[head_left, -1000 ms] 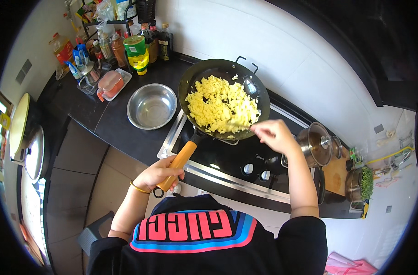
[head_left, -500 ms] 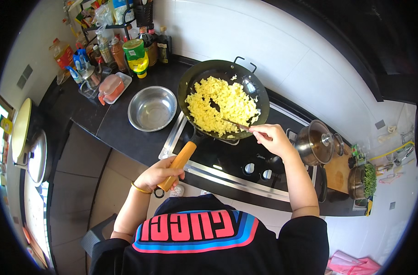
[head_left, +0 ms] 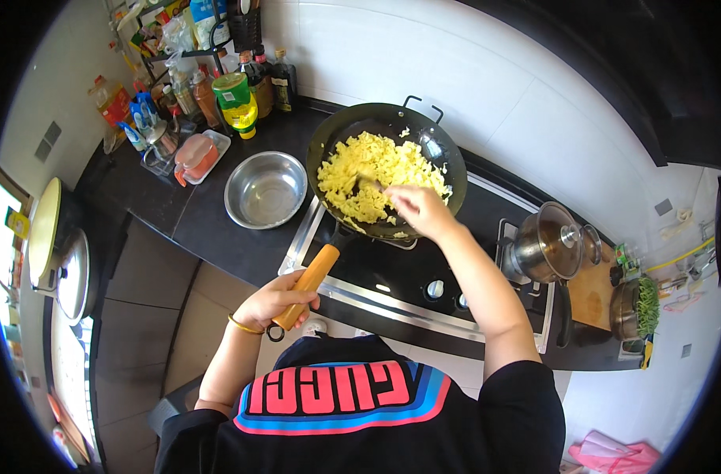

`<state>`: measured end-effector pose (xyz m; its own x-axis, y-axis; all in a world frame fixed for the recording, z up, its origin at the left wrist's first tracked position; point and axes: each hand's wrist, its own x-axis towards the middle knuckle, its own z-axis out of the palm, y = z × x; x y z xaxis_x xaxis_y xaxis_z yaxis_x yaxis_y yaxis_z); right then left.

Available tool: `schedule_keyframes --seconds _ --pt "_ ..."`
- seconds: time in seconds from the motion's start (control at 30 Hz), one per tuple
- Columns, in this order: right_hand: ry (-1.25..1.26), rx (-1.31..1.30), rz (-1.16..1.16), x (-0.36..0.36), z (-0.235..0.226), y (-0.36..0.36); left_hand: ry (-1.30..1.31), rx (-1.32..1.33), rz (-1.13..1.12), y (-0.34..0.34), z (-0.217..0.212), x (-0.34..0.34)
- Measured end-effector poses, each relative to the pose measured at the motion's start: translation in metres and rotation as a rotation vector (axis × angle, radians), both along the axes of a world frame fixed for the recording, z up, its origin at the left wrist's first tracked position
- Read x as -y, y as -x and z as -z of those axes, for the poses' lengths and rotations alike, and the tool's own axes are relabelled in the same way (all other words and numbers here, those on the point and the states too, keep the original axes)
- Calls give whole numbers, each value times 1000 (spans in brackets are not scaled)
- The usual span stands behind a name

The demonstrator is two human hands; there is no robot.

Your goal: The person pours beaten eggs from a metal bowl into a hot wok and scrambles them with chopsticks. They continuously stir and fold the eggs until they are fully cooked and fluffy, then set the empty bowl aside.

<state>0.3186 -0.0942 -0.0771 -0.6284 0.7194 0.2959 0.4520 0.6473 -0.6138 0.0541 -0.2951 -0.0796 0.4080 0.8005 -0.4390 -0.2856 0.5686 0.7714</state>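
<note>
A black wok (head_left: pixel 435 142) full of yellow scrambled egg (head_left: pixel 372 178) sits on the gas hob (head_left: pixel 392 272). My left hand (head_left: pixel 275 300) grips the wok's orange wooden handle (head_left: pixel 317 268) at its near end. My right hand (head_left: pixel 416 209) is over the wok's near rim, closed on a utensil (head_left: pixel 368 183) whose tip lies in the egg; most of the utensil is hidden by the hand.
An empty steel bowl (head_left: pixel 266 189) stands left of the wok on the black counter (head_left: pixel 151 197). Bottles and jars crowd the back left corner (head_left: pixel 234 87). A lidded steel pot (head_left: pixel 546 249), a wooden board (head_left: pixel 593 292) and a pan of greens (head_left: pixel 641 304) are at the right.
My right hand has moved left and inward across the wok, pushing the utensil through the egg. My left hand keeps its hold on the handle.
</note>
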Motion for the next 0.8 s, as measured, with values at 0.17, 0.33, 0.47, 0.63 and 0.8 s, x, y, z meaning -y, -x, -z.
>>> schedule_keyframes --seconds 0.17,0.33,0.47,0.63,0.8 --pt "45 291 -88 7 -59 -37 0 -3 -33 1 2 3" --pt "-84 -14 -405 47 -54 4 1 14 -10 1 2 2" --pt "-173 37 -101 -14 1 46 7 9 10 -1 -2 -1" --pt "-27 123 80 -16 -40 8 -8 4 -19 1 2 2" --pt "55 -296 -75 55 -56 -5 8 -10 -21 -1 -2 2"
